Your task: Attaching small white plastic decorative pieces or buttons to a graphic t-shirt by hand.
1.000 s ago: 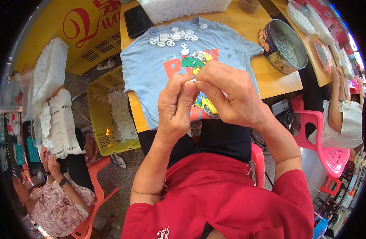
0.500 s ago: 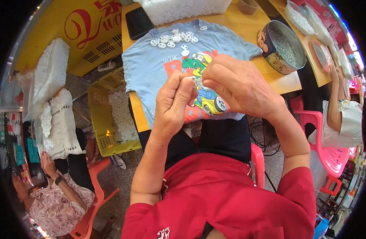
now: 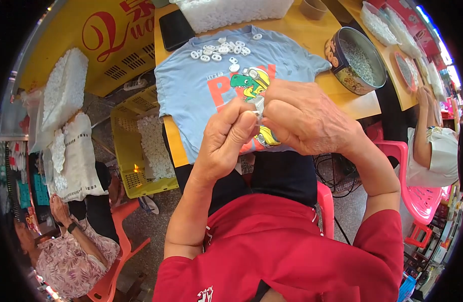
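My left hand (image 3: 226,141) and my right hand (image 3: 304,118) meet in front of my chest, fingertips pinched together on a small white plastic piece (image 3: 259,104). Most of the piece is hidden by the fingers. Beneath the hands a light blue child's T-shirt (image 3: 191,90) with a green dinosaur print lies spread over the yellow table (image 3: 297,27). Several small white plastic rings (image 3: 219,50) rest in a loose cluster on the shirt near its collar.
A round tin (image 3: 354,60) of small metal bits stands at the right on the table, a clear tub (image 3: 231,12) of white pieces at the back, a black phone (image 3: 175,27) beside it. A yellow crate (image 3: 140,146) sits on the floor left. Other people sit at lower left and right on pink chairs (image 3: 422,196).
Both hands have stayed pressed together and drifted slightly toward me and right, still working the small white piece; the shirt and rings have not moved.
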A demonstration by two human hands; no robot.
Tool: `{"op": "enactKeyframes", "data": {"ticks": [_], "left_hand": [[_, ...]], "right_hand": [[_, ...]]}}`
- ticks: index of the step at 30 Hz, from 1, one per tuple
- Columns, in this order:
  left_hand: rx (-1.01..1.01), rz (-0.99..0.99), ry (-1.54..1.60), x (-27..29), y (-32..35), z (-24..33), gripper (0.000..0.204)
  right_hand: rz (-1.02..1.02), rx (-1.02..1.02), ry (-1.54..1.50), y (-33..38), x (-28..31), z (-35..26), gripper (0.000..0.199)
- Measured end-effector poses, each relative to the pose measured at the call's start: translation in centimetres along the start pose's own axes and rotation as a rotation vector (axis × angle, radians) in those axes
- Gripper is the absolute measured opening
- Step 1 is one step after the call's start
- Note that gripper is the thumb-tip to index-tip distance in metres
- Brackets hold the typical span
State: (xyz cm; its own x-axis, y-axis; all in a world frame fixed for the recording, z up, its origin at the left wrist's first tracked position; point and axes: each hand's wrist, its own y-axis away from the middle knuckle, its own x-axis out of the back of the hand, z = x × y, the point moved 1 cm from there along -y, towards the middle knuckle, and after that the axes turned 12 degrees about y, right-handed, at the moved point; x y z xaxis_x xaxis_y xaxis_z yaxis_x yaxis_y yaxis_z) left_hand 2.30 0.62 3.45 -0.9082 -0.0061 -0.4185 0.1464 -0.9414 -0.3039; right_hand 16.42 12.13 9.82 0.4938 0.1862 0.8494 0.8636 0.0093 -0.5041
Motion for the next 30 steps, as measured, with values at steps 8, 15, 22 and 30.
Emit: {"op": "enactKeyframes", "data": {"ticks": [8, 15, 22, 30], "left_hand": [[-0.005, 0.035, 0.053, -0.8, 0.5, -0.3, 0.017], [-0.057, 0.006, -0.158, -0.4, -0.3, -0.2, 0.015], [0.097, 0.058, 0.176, 0.1, -0.6, -0.9, 0.021], [0.023, 0.038, 0.140, 0.2, -0.7, -0.5, 0.022]], "right_hand": [[-0.021, -0.028, -0.153, 0.5, -0.4, -0.2, 0.019], [-0.073, -0.152, -0.281, 0.9, -1.5, 0.0, 0.018], [-0.184, -0.214, -0.258, 0.4, -0.7, 1.0, 0.020], [-0.087, -0.150, -0.036, 0.5, 0.4, 1.2, 0.015]]}}
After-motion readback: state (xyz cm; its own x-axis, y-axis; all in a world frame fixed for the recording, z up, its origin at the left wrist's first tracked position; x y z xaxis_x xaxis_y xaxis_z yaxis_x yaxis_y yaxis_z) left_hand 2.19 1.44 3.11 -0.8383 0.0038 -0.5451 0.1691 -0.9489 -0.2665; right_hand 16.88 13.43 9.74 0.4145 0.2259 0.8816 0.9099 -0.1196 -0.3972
